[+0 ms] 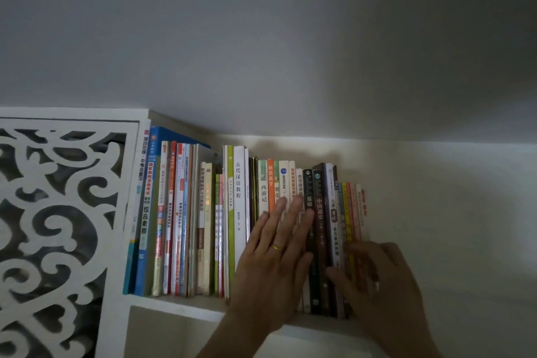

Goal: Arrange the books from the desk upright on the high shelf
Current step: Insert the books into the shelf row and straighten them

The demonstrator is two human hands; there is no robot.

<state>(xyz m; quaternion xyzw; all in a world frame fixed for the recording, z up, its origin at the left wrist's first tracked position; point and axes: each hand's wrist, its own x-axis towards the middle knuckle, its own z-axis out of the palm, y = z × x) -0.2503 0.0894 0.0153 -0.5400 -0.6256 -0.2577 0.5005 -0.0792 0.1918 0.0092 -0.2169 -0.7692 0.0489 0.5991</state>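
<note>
A long row of upright books [203, 221] fills the high white shelf [174, 304], running from a tall blue book at the left to several thin pink and yellow books [353, 212] at the right end. My left hand [276, 253] lies flat with straight fingers against the spines of the white and orange books in the middle. My right hand [377, 279] is at the right end of the row, its fingers bent around the lower part of the thin books, its thumb against a dark spine [319, 227].
A white carved fretwork panel [58, 227] closes the shelf's left side. The pale wall [450, 212] lies to the right of the last book, with free shelf room there. The ceiling is close above the book tops.
</note>
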